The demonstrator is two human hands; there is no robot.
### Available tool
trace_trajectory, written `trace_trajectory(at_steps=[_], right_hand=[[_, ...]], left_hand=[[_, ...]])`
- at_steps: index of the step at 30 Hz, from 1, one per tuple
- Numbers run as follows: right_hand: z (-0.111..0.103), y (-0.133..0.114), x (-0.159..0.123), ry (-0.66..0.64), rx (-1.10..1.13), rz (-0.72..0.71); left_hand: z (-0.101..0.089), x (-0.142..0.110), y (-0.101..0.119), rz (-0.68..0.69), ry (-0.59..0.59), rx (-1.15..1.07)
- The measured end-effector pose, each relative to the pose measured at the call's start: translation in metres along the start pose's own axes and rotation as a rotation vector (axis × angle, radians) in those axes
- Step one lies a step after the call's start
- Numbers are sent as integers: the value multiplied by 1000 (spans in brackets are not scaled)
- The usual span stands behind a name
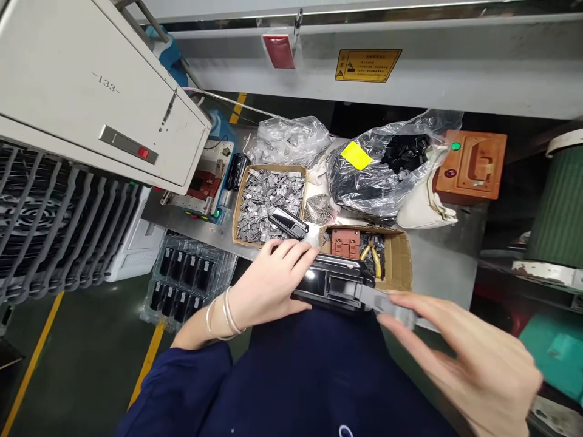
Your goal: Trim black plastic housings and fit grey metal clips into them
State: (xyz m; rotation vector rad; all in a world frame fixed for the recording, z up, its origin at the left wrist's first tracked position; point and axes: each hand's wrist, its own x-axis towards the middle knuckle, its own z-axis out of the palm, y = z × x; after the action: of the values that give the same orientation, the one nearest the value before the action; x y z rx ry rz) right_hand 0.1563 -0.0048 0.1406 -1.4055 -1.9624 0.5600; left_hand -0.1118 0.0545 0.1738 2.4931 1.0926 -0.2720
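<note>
A glossy black plastic housing (pixel 339 280) lies in front of my body, a rectangular recess at its right end. My left hand (pixel 273 279) is wrapped over the housing's left part, fingers on the far side and thumb on the near side. Between the thumb and fingers of my right hand (pixel 460 346) is a grey plastic part (pixel 387 306), slightly blurred. Its left end meets the recess; I cannot tell how far it sits inside. Beyond my left hand stands a cardboard box of small grey parts (pixel 268 197), with another black housing (pixel 289 222) on top.
A second cardboard box (pixel 403 258) holds yellow-handled pliers (pixel 372 258) and a reddish-brown block (pixel 345 243). Behind are a bag of black parts (pixel 387 164) and an orange box (pixel 476 167). Left stand a small press (pixel 207 182) and a tray of black housings (pixel 182 273).
</note>
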Motion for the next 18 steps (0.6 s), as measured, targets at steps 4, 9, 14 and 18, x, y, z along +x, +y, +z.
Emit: trace_trajectory(at_steps=[4, 9, 14, 18], right_hand=[[14, -13, 20, -73, -58, -164], [33, -24, 31, -94, -106, -178], [49, -14, 31, -135, -12, -168], [49, -1, 24, 2, 63, -95]], left_hand=[[7, 5, 0, -4, -64, 60], [12, 11, 1, -20, -119, 135], [20, 9, -10, -29, -156, 95], [18, -1, -17, -38, 19, -21]])
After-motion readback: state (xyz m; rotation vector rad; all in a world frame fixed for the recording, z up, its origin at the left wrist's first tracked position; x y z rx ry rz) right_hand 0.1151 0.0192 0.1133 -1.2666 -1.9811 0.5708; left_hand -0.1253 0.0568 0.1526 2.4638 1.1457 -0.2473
